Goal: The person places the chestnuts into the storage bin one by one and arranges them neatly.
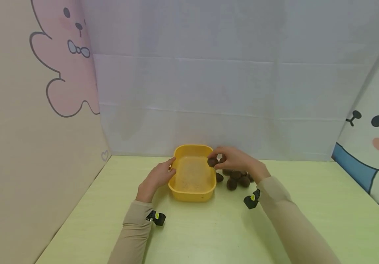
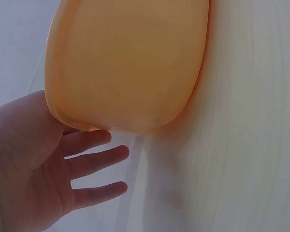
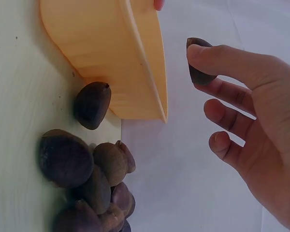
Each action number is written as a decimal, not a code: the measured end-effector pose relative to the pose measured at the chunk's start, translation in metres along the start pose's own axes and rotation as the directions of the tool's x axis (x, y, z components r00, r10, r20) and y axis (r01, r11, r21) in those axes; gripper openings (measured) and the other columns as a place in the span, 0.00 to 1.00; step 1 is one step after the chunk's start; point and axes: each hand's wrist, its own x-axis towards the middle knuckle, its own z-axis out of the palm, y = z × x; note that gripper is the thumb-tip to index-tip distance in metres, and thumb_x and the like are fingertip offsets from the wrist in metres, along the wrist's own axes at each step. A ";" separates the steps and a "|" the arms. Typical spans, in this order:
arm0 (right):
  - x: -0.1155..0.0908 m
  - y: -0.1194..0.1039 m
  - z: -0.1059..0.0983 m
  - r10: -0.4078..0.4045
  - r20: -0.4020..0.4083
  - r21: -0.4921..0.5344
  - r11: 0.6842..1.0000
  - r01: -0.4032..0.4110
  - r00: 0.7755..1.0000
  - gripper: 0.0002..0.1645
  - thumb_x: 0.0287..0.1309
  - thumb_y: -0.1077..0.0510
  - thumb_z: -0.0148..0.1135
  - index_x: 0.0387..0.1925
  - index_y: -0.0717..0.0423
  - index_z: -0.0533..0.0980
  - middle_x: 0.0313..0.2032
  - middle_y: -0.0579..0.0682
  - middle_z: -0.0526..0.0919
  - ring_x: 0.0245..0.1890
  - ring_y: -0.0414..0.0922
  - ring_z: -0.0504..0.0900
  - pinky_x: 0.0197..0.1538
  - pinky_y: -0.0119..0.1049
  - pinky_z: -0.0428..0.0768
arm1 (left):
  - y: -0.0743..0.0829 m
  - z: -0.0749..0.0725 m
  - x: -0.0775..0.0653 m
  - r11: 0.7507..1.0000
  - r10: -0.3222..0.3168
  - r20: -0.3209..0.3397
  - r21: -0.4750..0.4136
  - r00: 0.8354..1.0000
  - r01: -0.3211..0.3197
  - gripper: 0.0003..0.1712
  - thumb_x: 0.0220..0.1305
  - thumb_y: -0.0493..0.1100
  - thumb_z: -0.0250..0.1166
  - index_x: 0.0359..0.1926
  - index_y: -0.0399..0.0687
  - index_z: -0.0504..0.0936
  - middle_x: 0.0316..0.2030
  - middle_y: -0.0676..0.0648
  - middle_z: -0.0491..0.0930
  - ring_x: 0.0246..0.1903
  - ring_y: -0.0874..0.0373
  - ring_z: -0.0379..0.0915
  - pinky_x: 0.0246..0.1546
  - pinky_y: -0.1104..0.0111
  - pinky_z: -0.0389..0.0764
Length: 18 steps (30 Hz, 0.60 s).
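A yellow plastic basin (image 1: 192, 197) stands on the table, its inside bare. At its left rim is my left hand (image 1: 158, 175): the thumb reaches over the edge and the index finger lies against the outside wall, while the other fingers spread out below the rim in the left wrist view. My right hand (image 1: 237, 159) pinches a dark brown chestnut (image 3: 200, 63) between thumb and index finger, and holds it up at the basin's right rim. Several more chestnuts (image 1: 235, 176) lie in a heap just right of the basin, one chestnut (image 3: 92, 105) close by its wall.
The pale green table (image 1: 202, 234) ends at a white cloth backdrop (image 1: 189, 91) close behind the basin. A left wall panel (image 1: 37, 154) and a right panel (image 1: 377, 157) with cartoon animals flank the table.
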 end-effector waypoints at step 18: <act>0.045 -0.004 -0.004 0.018 0.089 -0.084 0.996 -0.011 0.996 0.21 0.57 0.56 0.70 0.54 0.48 0.82 0.52 0.49 0.81 0.52 0.51 0.77 0.55 0.44 0.76 | 0.006 0.001 0.002 0.997 -0.018 -0.031 0.069 0.999 0.020 0.32 0.69 0.44 0.52 0.74 0.46 0.64 0.19 0.52 0.62 0.17 0.59 0.57 0.20 0.69 0.61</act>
